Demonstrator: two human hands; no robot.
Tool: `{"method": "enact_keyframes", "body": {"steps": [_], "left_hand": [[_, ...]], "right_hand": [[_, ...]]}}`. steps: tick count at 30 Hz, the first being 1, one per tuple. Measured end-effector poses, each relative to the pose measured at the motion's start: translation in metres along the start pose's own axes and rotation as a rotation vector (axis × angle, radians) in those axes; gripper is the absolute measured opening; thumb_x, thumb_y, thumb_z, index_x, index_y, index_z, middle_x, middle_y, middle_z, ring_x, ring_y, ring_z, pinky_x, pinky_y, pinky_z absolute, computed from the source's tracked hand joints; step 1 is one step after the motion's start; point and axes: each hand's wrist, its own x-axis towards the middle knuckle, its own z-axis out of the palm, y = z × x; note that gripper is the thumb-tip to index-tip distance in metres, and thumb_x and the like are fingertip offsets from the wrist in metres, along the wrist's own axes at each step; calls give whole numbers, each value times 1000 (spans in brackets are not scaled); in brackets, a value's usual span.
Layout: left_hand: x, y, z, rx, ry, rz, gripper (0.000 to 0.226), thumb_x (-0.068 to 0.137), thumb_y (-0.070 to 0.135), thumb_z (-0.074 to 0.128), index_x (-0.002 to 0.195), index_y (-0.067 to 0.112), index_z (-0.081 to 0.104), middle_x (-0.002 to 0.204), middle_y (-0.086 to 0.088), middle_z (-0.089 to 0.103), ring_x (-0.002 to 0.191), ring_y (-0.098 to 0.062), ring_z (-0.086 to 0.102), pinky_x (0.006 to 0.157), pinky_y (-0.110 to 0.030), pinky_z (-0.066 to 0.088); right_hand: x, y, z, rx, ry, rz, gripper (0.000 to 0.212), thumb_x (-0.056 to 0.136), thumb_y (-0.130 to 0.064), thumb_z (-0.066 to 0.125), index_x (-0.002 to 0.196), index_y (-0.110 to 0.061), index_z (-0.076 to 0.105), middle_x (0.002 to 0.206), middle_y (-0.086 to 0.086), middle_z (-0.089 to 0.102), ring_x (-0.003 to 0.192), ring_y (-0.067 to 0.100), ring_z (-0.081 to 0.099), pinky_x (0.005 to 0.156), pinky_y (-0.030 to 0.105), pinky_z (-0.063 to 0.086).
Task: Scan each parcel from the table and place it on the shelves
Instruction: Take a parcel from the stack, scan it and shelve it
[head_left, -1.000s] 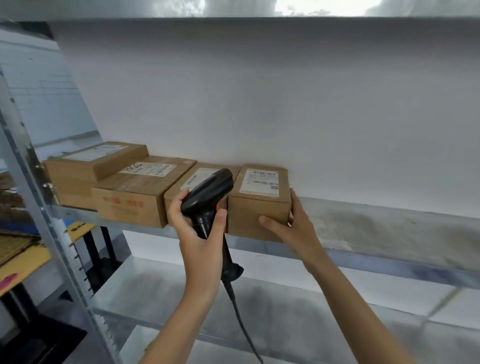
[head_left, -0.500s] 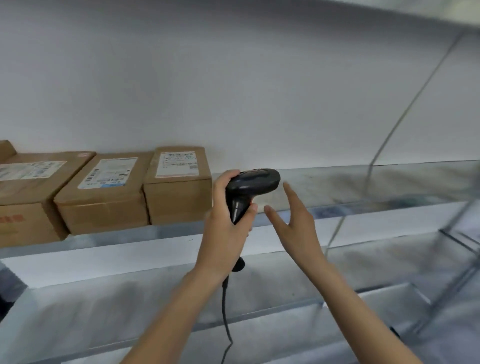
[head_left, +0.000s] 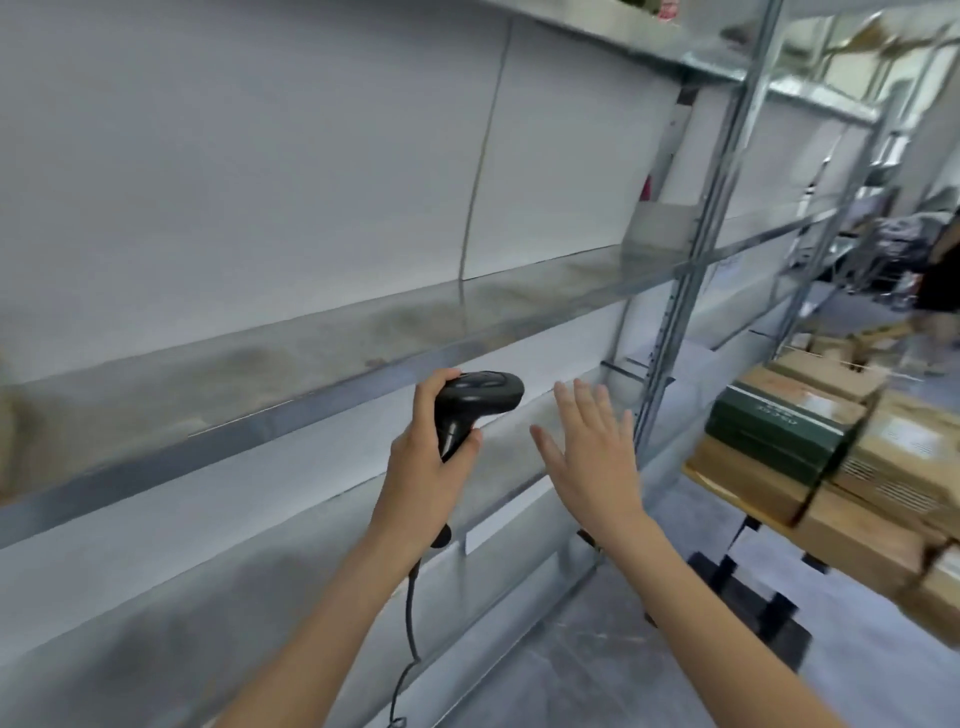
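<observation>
The left hand (head_left: 426, 467) grips the black handheld barcode scanner (head_left: 475, 400) by its handle, cable hanging below, while the right hand (head_left: 597, 457) is held open with fingers spread, carrying nothing, in front of the grey metal shelf (head_left: 311, 358). The step in hand looks like heading for the next parcel. Brown cardboard parcels (head_left: 883, 467) and a dark green box (head_left: 774, 431) lie stacked on the desk (head_left: 748, 512) at the right; the next move calls for reaching one and scanning its label.
</observation>
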Motion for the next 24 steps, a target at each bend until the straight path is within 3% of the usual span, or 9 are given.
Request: {"method": "enact_keyframes", "body": {"steps": [7,10,13,16,19,24], "left_hand": [[37,28,162,-16,-67,52,60,98,16,65,129,56,34,105,21,63,73,-9,64,71,-33,56],[51,40,231,-19,-126,79,59,97,14,64,131,51,34,108,21,61,77,-10,65,73,-28,55],[65,48,290,-32,-146,74,57,98,15,64,129,54,34,102,22,61,71,-5,63,64,-20,51],[72,54,339,-35,-171,50,57,99,17,64,131,53,34,104,13,63,69,-8,62,69,-31,58],[77,56,377,-18,-226,62,57,99,18,63,135,49,33,119,2,63,77,-11,64,73,-24,58],[92,61,429,-44,-283,82,57,99,19,63,135,50,32,116,12,58,84,-5,66,72,-19,57]], "right_hand": [[22,165,-36,-100,42,120,68,105,-51,35,162,-20,12,170,4,11,157,26,4,124,50,6],[35,229,-49,-112,32,167,70,105,-50,39,162,-18,12,169,6,11,156,30,5,124,53,10],[46,285,-61,-125,-9,222,73,105,-50,39,162,-17,8,170,6,7,156,30,3,125,54,10],[51,333,-71,-145,-30,257,74,105,-51,37,162,-18,5,170,7,3,157,31,1,125,53,7],[51,372,-80,-158,-45,318,75,105,-51,37,162,-19,2,170,6,-1,156,31,-2,125,52,4],[49,423,-84,-145,-29,413,75,105,-52,37,162,-20,1,170,5,-3,156,31,-4,126,53,5]]}}
